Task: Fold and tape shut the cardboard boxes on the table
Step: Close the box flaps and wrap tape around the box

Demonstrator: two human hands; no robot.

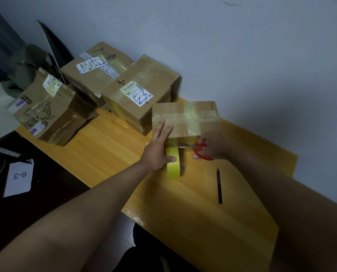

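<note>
A small cardboard box [185, 118] lies flat on the yellow wooden table [109, 154], its top crossed with clear tape. My left hand [158, 148] has straight fingers pressing on the box's near left corner while its thumb hooks the yellow tape roll [173, 163], which stands on edge below the box. My right hand [212, 146] grips red-handled scissors [197, 150]; the blades point left at the tape strip between roll and box.
Three taped cardboard boxes [136, 95] with shipping labels sit at the table's back left. A black pen [219, 185] lies right of the roll. A white wall runs behind. A paper marked 6-3 [18, 177] lies on the dark floor at left.
</note>
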